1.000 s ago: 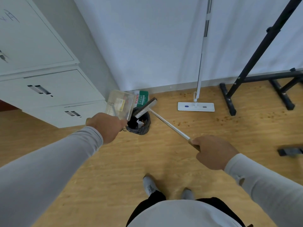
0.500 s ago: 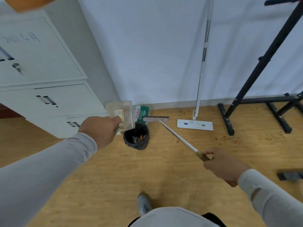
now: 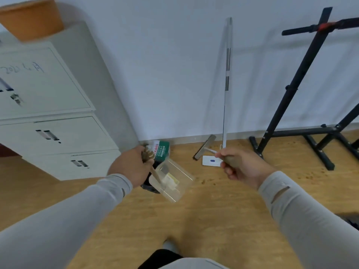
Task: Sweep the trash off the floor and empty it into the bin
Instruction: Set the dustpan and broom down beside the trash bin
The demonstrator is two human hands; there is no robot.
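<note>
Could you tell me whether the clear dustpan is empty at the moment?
Cannot tell for sure. The dustpan, held in the left hand, shows only a pale label through its clear body; no loose trash is visible inside.

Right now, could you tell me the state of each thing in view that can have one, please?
Left hand: shut on the dustpan handle.
Dustpan: clear, held off the floor over the bin.
Bin: mostly hidden behind hand and dustpan.
Right hand: shut on the brush handle.
Brush: head raised off the floor.
Mop: upright against the wall.
Cabinet: drawers closed.
Floor: brown crumbs remain.
</note>
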